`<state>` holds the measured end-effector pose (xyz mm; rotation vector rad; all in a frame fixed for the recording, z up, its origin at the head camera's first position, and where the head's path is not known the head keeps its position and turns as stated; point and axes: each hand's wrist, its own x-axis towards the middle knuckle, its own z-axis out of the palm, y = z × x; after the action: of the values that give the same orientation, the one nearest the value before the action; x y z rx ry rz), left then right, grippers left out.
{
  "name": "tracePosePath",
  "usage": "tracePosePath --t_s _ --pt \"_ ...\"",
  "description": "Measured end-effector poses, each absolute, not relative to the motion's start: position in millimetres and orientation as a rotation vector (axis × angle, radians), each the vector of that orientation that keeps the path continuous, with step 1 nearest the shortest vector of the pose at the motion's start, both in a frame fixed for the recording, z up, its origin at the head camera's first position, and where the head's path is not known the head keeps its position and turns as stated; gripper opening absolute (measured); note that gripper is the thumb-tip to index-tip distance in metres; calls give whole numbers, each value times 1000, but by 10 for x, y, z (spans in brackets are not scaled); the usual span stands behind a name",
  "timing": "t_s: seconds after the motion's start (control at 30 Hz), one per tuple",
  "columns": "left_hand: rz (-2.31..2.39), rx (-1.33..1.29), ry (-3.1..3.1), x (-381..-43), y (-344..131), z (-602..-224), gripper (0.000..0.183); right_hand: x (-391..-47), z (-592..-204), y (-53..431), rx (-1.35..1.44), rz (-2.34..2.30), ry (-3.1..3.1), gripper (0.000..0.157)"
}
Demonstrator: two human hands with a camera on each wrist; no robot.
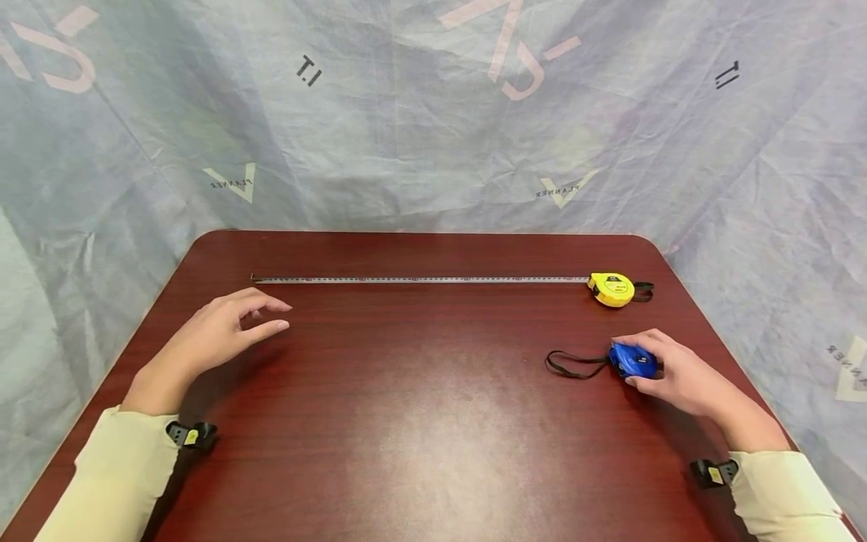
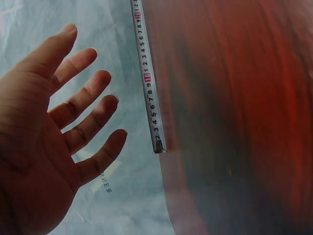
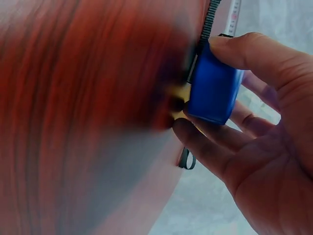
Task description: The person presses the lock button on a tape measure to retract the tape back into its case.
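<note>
Because the blue tape measure sits between the thumb and curled fingers of the right hand, on the near side of the yellow tape measure, its safety depends on that grip: were the thumb to loosen, the smooth-looking case could twist or slip. Its black strap trails loose, nearer and to the left of the yellow tape measure, and could snag under a finger. A careless swing of the right hand might nudge the yellow tape measure and drag its pulled-out blade askew on the table. Whether a lock holds that blade cannot be seen; if none does, a knock might let it spring back. Well to the left of the yellow tape measure, the left hand holds nothing, its fingers parted near the blade's far end, which it could bump by dipping forward.

From the head, the blade's full run shows, but its numbers are too small to read. At the left wrist they read clearly, along with the end hook. At the right wrist, the thumb's hold on the blue tape measure is plain, while the yellow tape measure is mostly hidden behind.
</note>
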<state>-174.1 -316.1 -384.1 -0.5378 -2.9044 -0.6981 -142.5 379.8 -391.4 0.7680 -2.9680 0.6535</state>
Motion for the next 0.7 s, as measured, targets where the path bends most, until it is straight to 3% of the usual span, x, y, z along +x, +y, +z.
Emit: tracePosePath --t_s 0.33,0.7 --pt "-670 -432 -2952 -1713 -3287 -3824 34 -1352 -3924 3983 737 608 -3006 65" --pt "-514 -410 -3017 -1758 -3410 -3760 56 -1381 -3855 4092 742 780 -2976 64"
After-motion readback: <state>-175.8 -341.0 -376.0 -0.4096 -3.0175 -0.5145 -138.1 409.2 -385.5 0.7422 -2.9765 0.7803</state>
